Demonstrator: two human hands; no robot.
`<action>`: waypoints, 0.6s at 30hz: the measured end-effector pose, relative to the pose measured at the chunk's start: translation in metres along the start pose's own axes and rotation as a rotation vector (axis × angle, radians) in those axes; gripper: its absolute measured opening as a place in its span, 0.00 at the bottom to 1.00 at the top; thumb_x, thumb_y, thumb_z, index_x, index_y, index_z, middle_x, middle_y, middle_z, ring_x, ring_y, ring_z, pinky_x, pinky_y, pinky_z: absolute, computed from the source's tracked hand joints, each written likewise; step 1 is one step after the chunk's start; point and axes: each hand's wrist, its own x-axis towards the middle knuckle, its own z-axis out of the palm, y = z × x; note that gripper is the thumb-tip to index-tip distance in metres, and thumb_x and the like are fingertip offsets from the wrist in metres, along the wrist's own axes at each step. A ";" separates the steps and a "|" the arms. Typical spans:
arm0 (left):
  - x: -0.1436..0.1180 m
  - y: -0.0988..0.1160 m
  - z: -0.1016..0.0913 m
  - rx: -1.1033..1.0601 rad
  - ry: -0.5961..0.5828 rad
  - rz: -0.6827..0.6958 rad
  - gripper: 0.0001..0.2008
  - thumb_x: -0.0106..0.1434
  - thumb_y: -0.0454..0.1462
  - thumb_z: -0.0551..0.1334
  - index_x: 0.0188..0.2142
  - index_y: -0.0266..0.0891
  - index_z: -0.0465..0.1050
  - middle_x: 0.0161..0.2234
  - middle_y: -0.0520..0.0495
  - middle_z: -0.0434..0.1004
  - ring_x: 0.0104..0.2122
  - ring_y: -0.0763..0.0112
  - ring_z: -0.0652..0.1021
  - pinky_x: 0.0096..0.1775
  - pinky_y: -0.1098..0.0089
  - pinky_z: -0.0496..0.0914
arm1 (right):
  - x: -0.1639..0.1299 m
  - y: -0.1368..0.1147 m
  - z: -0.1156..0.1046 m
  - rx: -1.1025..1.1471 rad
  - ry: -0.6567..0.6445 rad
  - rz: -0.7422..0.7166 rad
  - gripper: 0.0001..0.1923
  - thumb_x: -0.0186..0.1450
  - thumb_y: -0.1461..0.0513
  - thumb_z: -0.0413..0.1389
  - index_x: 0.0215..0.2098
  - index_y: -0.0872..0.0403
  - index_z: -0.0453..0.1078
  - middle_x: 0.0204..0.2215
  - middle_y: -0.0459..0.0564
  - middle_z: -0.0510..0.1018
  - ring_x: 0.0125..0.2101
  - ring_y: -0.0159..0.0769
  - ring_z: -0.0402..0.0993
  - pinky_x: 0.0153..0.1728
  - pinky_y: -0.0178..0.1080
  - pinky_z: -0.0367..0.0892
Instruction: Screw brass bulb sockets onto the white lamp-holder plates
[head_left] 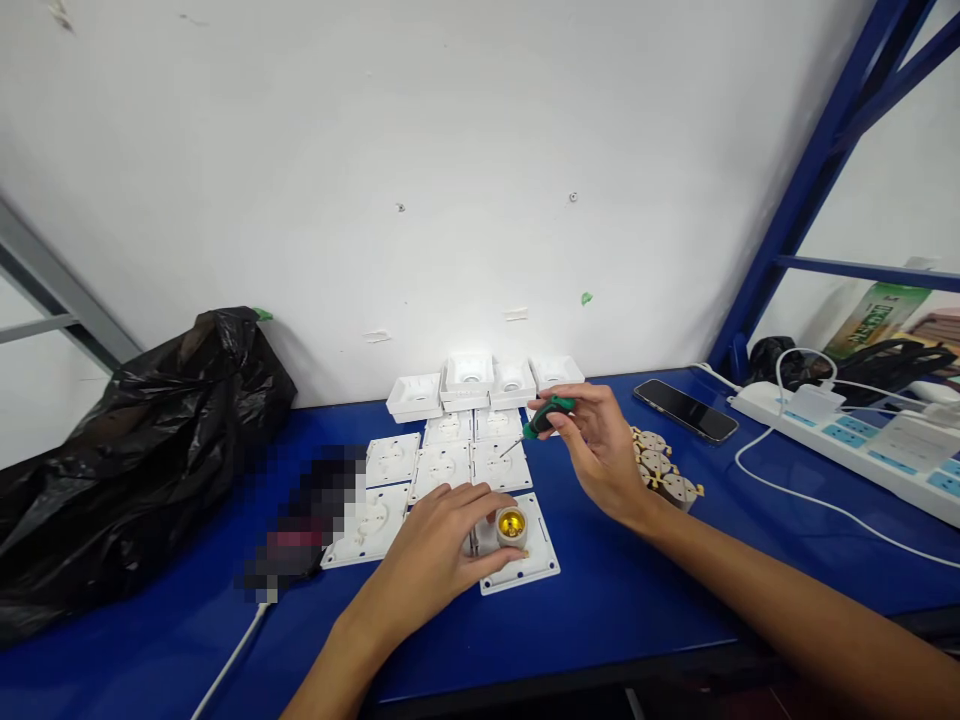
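My left hand (pixel 439 535) is closed around a round white lamp holder (pixel 512 526) with a brass-coloured inside. The holder sits on a square white plate (pixel 538 560) at the front of the blue table. A small metal piece (pixel 474 541) shows by the left fingers; its kind is unclear. In my right hand (pixel 604 450) is a screwdriver (pixel 549 416) with a green and black handle. Its thin shaft slants down to the left, over another white plate (pixel 491 466), apart from the lamp holder.
More white plates (pixel 391 460) lie in rows behind my left hand. White square housings (pixel 469 373) stand against the wall. Several round lamp holders (pixel 656 462), a phone (pixel 686 409) and a power strip (pixel 847 430) are at right. A black plastic bag (pixel 150 470) fills the left.
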 end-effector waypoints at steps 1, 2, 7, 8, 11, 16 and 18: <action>-0.001 -0.001 0.001 0.002 0.002 0.008 0.17 0.66 0.52 0.65 0.51 0.51 0.71 0.45 0.54 0.79 0.42 0.64 0.77 0.47 0.62 0.66 | 0.000 0.002 0.000 -0.002 -0.036 0.030 0.10 0.70 0.61 0.58 0.50 0.47 0.68 0.44 0.49 0.79 0.42 0.36 0.80 0.37 0.40 0.81; -0.001 -0.001 0.002 0.006 0.002 0.020 0.18 0.66 0.52 0.65 0.51 0.51 0.71 0.45 0.55 0.79 0.42 0.64 0.78 0.48 0.62 0.66 | -0.001 0.004 0.000 -0.007 -0.070 0.059 0.10 0.70 0.60 0.58 0.50 0.47 0.68 0.43 0.49 0.80 0.41 0.35 0.81 0.37 0.40 0.81; -0.002 -0.002 0.009 0.151 -0.015 0.126 0.17 0.68 0.51 0.64 0.49 0.46 0.70 0.40 0.53 0.79 0.40 0.63 0.79 0.47 0.61 0.66 | 0.001 0.010 -0.005 -0.149 -0.162 0.057 0.08 0.72 0.59 0.56 0.48 0.49 0.70 0.42 0.50 0.78 0.37 0.34 0.78 0.37 0.42 0.78; -0.001 -0.002 0.011 0.196 -0.014 0.158 0.17 0.68 0.51 0.63 0.49 0.45 0.70 0.39 0.52 0.79 0.39 0.63 0.79 0.47 0.61 0.66 | 0.002 0.010 -0.006 -0.186 -0.164 0.037 0.08 0.72 0.59 0.55 0.49 0.49 0.70 0.42 0.50 0.78 0.37 0.35 0.77 0.37 0.42 0.77; 0.002 -0.002 0.017 0.357 0.023 0.261 0.17 0.69 0.50 0.62 0.50 0.44 0.69 0.38 0.51 0.77 0.37 0.63 0.79 0.45 0.60 0.68 | 0.005 0.005 -0.010 -0.280 -0.173 -0.036 0.08 0.73 0.61 0.52 0.49 0.49 0.69 0.40 0.49 0.77 0.38 0.35 0.75 0.40 0.44 0.74; 0.008 0.002 0.013 0.599 0.057 0.378 0.18 0.69 0.51 0.61 0.50 0.43 0.67 0.38 0.49 0.78 0.35 0.60 0.79 0.37 0.60 0.68 | 0.009 0.000 -0.014 -0.337 -0.193 -0.090 0.08 0.73 0.62 0.51 0.50 0.48 0.68 0.39 0.48 0.76 0.37 0.34 0.74 0.41 0.43 0.72; 0.010 0.003 0.008 0.649 0.009 0.399 0.19 0.70 0.52 0.59 0.51 0.43 0.66 0.38 0.50 0.78 0.33 0.61 0.79 0.34 0.61 0.67 | 0.009 0.001 -0.015 -0.338 -0.182 -0.087 0.08 0.73 0.61 0.52 0.50 0.48 0.68 0.39 0.48 0.76 0.37 0.34 0.74 0.41 0.43 0.72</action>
